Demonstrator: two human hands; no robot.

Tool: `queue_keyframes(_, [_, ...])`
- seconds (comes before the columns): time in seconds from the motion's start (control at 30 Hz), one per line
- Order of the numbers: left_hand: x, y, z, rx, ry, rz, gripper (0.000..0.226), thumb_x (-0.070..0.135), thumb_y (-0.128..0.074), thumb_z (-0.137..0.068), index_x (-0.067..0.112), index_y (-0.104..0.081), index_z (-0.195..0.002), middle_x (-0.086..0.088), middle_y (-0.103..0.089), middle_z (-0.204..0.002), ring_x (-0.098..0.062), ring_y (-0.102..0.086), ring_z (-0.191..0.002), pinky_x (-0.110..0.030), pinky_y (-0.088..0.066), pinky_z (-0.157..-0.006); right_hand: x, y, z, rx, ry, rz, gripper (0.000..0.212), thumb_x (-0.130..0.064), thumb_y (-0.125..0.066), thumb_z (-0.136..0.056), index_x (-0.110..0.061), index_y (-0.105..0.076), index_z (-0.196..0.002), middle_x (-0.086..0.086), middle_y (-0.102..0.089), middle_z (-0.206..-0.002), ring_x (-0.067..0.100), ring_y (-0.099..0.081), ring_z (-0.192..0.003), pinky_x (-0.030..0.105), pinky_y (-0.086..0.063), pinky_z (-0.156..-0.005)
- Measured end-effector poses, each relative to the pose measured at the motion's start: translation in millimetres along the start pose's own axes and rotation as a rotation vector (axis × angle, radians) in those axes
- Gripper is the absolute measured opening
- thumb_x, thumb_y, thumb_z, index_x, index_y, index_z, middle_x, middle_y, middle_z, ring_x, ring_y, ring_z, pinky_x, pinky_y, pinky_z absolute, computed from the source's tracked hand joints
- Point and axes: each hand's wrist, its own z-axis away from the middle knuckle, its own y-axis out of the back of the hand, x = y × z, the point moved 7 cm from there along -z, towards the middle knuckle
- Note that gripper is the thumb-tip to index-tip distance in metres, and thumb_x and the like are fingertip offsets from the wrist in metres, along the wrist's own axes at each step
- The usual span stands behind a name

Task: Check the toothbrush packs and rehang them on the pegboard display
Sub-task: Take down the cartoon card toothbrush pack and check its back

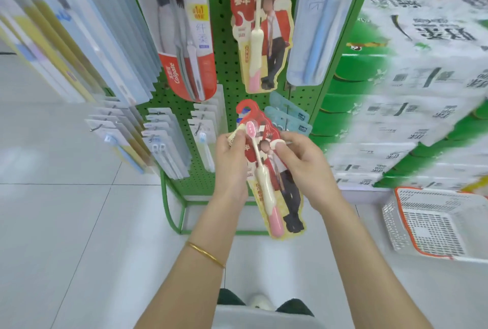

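The pegboard (227, 64) is showing green, dotted with a hole grid. The central pack (277, 170) is showing red and cream; its toothbrush (264, 178) is running pink to cream. At four o'clock, the basket (433, 225) is showing white mesh with an orange rim.

The pack (266, 186) is a red and cream shaped card carrying one toothbrush with a pink head and a cream and pink handle. It is upright and tilted slightly. Its red hook sticks up above the grip and its long lower end hangs below. The left hand (232, 154) pinches its upper left edge, and the right hand (303, 162) pinches its upper right edge. Behind the grip stands the green pegboard (227, 64). Matching packs (264, 25) hang straight above the grip, a Colgate pack (184, 38) up to its left and a blue pack (324, 25) up to its right.
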Motion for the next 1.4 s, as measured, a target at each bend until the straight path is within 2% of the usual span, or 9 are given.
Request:
queue_keyframes(0.1, [-4.6,5.2,-2.1,0.023,-0.024,-0.033,0.028,0.043,-0.047,-0.097,0.016,-0.052,-0.097,0.003,-0.069,-0.079,-0.012,-0.066,-0.075,-0.032,-0.054,-0.076,30.1,-10.8,5.3,0.003,-0.089,-0.033,0.022,-0.017,-0.053,-0.095,-0.035,-0.062,-0.087,-0.010,-0.065,-0.082,0.015,-0.061,-0.083,0.039,-0.048,-0.083])
queue_keyframes(0.2, [-4.8,11.3,-7.3,0.027,-0.161,-0.151,0.037,0.045,-0.050,-0.095,0.008,-0.052,-0.099,-0.006,-0.065,-0.070,-0.016,-0.060,-0.059,-0.034,-0.050,-0.060,45.3,-24.0,10.4,0.020,-0.152,-0.140,0.022,-0.013,-0.052,-0.096,-0.028,-0.064,-0.086,-0.002,-0.067,-0.081,0.017,-0.061,-0.077,0.037,-0.049,-0.078])
queue_keyframes(0.3, [-19.7,16.3,-9.1,-0.017,-0.252,-0.336,0.030,0.039,-0.051,-0.095,0.020,-0.041,-0.115,-0.010,-0.065,-0.102,-0.020,-0.064,-0.085,-0.039,-0.053,-0.081,55.5,-32.9,14.4,0.053,-0.237,-0.331,0.018,-0.007,-0.051,-0.095,-0.015,-0.065,-0.087,0.001,-0.067,-0.075,0.015,-0.060,-0.068,0.030,-0.046,-0.068])
queue_keyframes(0.5, [-42.9,18.7,3.2,-0.170,-0.315,-0.619,0.076,0.032,-0.053,-0.096,0.014,-0.005,-0.151,-0.001,-0.032,-0.150,-0.012,-0.038,-0.134,-0.031,-0.033,-0.110,73.0,-31.8,18.6,0.070,-0.351,-0.370,0.014,-0.009,-0.052,-0.095,-0.002,-0.064,-0.098,-0.001,-0.066,-0.061,0.010,-0.058,-0.048,0.019,-0.044,-0.048])
queue_keyframes(0.7, [-54.2,15.9,43.0,-0.329,-0.434,-0.967,0.079,0.037,-0.053,-0.093,0.030,-0.001,-0.151,-0.010,-0.031,-0.140,-0.028,-0.047,-0.120,-0.041,-0.046,-0.092,77.8,-25.1,20.4,0.157,-0.390,-0.445,0.022,-0.007,-0.049,-0.097,-0.009,-0.057,-0.076,-0.008,-0.056,-0.046,0.005,-0.049,-0.040,0.017,-0.039,-0.042])
queue_keyframes(0.83, [-60.8,24.1,54.9,-0.313,-0.557,-1.230,0.083,0.059,-0.036,-0.081,0.014,-0.024,-0.149,-0.018,-0.028,-0.149,-0.036,-0.045,-0.127,-0.045,-0.049,-0.092,81.4,-18.5,21.5,0.237,-0.376,-0.460,0.023,-0.008,-0.050,-0.096,-0.012,-0.058,-0.075,-0.004,-0.057,-0.058,0.008,-0.049,-0.052,0.022,-0.042,-0.054])
queue_keyframes(1.0, [-65.2,20.0,81.3,-0.291,-0.725,-1.470,0.096,0.059,-0.069,-0.062,0.004,-0.045,-0.138,-0.019,-0.047,-0.139,-0.032,-0.059,-0.108,-0.039,-0.054,-0.078,76.8,-1.0,18.4,0.350,-0.355,-0.480,0.025,-0.011,-0.047,-0.098,-0.016,-0.055,-0.075,-0.004,-0.056,-0.059,0.005,-0.050,-0.044,0.019,-0.041,-0.045])
queue_keyframes(1.2, [-64.3,12.8,83.0,-0.353,-0.624,-1.478,0.112,0.045,-0.084,-0.059,0.000,-0.030,-0.146,-0.014,-0.037,-0.146,-0.033,-0.042,-0.125,-0.042,-0.041,-0.099,74.8,-10.2,29.6,0.333,-0.398,-0.627,0.022,-0.014,-0.043,-0.101,-0.014,-0.054,-0.081,0.003,-0.060,-0.074,0.013,-0.057,-0.062,0.027,-0.048,-0.061])
queue_keyframes(1.4, [-72.2,11.0,79.1,-0.590,-0.284,-1.000,0.096,0.002,-0.053,-0.074,0.023,-0.003,-0.153,-0.001,-0.025,-0.150,-0.017,-0.024,-0.138,-0.034,-0.027,-0.113,70.3,-19.1,31.5,0.146,-0.444,-0.519,0.026,-0.042,-0.048,-0.096,-0.022,-0.064,-0.089,-0.001,-0.062,-0.089,0.016,-0.056,-0.079,0.031,-0.048,-0.069])
